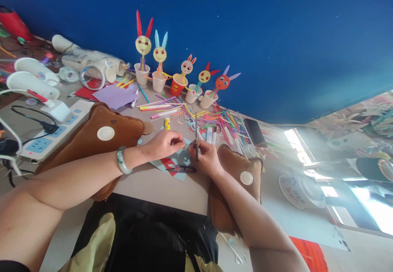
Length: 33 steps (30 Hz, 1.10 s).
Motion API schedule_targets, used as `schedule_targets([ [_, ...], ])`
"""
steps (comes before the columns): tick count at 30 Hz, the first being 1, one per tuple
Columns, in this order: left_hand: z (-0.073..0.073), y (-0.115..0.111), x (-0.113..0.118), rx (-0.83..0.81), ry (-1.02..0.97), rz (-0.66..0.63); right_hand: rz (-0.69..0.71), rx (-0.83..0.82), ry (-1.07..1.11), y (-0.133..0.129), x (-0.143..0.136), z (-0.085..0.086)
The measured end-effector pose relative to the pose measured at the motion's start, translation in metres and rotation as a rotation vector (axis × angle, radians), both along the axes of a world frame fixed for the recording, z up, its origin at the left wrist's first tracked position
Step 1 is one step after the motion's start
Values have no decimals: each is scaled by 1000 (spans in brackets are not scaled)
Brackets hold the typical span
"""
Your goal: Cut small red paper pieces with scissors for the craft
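Over the middle of the table, my left hand (167, 144) is closed in a pinch, a green bangle (123, 160) on its wrist. What its fingertips hold is too small to make out. Close beside it, my right hand (207, 156) is closed around scissors (196, 135), their thin blades pointing up and away from me. Beneath both hands lie light blue paper (181, 176) and red paper (167, 162). A pair of small dark thread snips (182, 169) rests on these sheets. Just beyond my left hand stands a yellow glue stick (167, 123).
Brown cushions lie under my left forearm (106, 120) and right forearm (236, 167). Several paper cups with rabbit-faced figures, one a red cup (178, 86), line the blue wall. Coloured sticks (162, 105), purple paper (115, 95), a power strip (57, 129) and a phone (256, 133) surround the work area.
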<state>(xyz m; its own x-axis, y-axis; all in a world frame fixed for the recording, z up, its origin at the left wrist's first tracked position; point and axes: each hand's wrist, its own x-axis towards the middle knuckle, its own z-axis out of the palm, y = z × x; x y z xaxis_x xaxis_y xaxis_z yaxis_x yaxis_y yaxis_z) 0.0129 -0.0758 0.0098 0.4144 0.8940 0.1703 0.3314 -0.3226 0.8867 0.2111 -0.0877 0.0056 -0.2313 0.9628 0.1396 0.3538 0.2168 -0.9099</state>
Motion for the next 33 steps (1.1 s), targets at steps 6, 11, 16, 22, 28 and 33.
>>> schedule_targets([
  [6, 0, 0, 1, -20, -8, -27, -22, 16, -1, 0, 1, -1],
  [11, -1, 1, 2, -60, -17, -45, -19, 8, 12, 0, 1, -1],
  [16, -3, 1, 2, -53, -22, -50, -35, 2, 27, 0, 1, -1],
  [22, -1, 1, 2, -56, -6, -34, -19, -3, 29, 1, 2, -1],
  [28, -3, 3, 2, -91, -48, -23, -9, 9, 12, 1, 0, 1],
  [33, -4, 3, 3, -92, -94, -14, -28, 9, -2, 1, 1, 0],
])
